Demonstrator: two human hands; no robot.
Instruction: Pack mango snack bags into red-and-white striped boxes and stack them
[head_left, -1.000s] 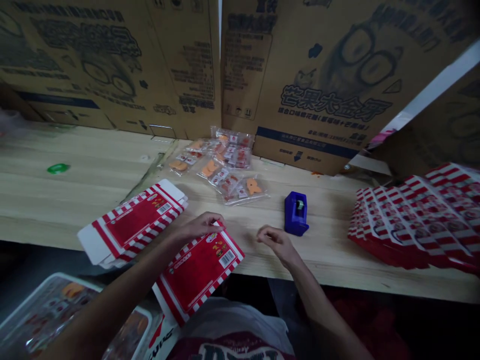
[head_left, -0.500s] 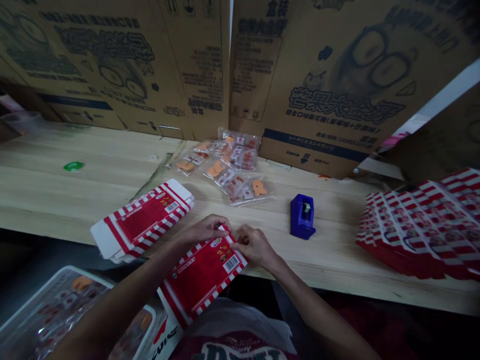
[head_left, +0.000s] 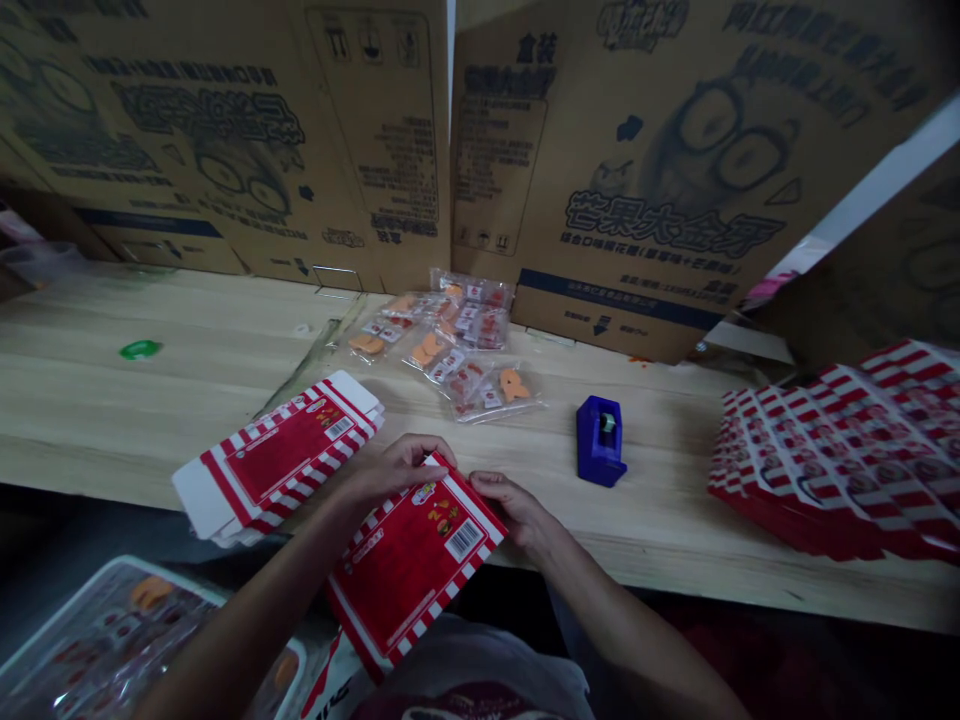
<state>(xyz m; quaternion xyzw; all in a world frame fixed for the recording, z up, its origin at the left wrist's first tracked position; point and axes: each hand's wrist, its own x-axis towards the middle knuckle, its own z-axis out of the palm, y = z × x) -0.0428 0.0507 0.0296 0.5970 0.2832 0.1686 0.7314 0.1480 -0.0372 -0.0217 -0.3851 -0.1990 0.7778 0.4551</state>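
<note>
A red-and-white striped carton (head_left: 409, 560) with a barcode lies tilted between my hands at the table's front edge. My left hand (head_left: 412, 465) grips its far left corner, thumb on top and fingers curled behind. At its far right edge, my right hand (head_left: 506, 500) holds the end of the carton, fingers closed on it. To the left lies a stack of flat striped cartons (head_left: 285, 450) of the same print. Beyond my hands, several clear packets (head_left: 465, 340) with orange and red pieces are heaped on the table.
A blue tape dispenser (head_left: 600, 440) stands right of my hands. Rows of striped cartons (head_left: 832, 450) sit at the far right. Large cardboard boxes (head_left: 622, 180) wall off the back. A white bin (head_left: 112, 565) of packets is at the lower left. A green ring (head_left: 140, 350) lies far left.
My right hand has shifted from the carton's printed face to its far right edge. The carton's far end now looks folded into a raised edge. The view has shifted slightly.
</note>
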